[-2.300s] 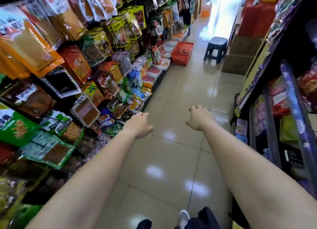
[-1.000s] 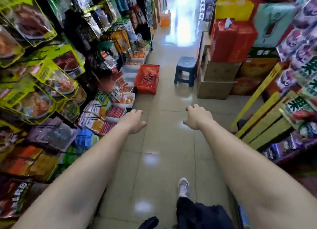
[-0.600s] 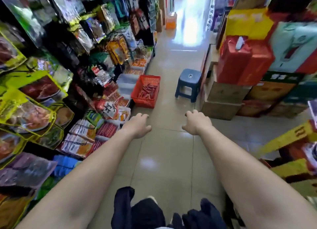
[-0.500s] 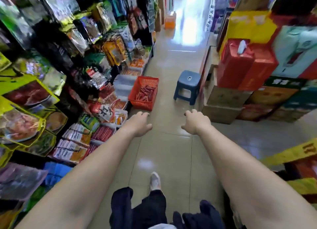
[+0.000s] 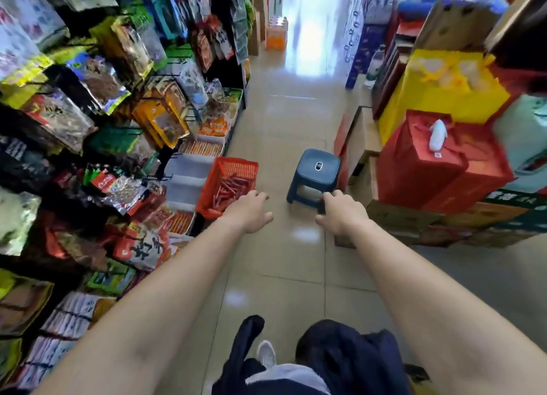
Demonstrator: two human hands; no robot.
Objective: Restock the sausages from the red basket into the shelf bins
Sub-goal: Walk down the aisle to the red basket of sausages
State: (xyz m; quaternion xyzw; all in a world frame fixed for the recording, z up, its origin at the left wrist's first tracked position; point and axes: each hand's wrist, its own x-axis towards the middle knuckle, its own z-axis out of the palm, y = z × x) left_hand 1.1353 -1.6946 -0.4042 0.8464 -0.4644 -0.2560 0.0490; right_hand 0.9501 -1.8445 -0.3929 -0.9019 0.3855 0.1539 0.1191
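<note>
Both arms reach straight out over the floor (image 5: pixel 281 276). The left hand (image 5: pixel 250 212) has its fingers bent down loosely and holds nothing. The right hand (image 5: pixel 340 214) is loosely curled too, and it looks free, though its fingers sit in front of a stool leg, so I cannot be fully sure they are not touching it.

Just past the left hand is the red basket (image 5: pixel 236 165). It sits on the floor at the left edge of the aisle, right against the bottom of the shelf. Red sausages (image 5: pixel 229 187) lie in a heap inside it.

Beside the basket, on the lowest part of the shelf, is a row of white shelf bins (image 5: pixel 189 184). One bin nearer the person holds red and orange sticks (image 5: pixel 180 220), and a bin farther along holds more of them (image 5: pixel 204 148). Above the bins, shiny snack bags (image 5: pixel 159 119) hang in rows.

Past the right hand stands a small blue stool (image 5: pixel 315 163) on the floor, near the basket but not touching it. To its right are cardboard boxes (image 5: pixel 361 146), with big red bags (image 5: pixel 438 163) and a yellow bag (image 5: pixel 444 84) stacked beside them.

At the bottom are the person's dark trousers (image 5: pixel 340 359) and a white shoe (image 5: pixel 266 354).
</note>
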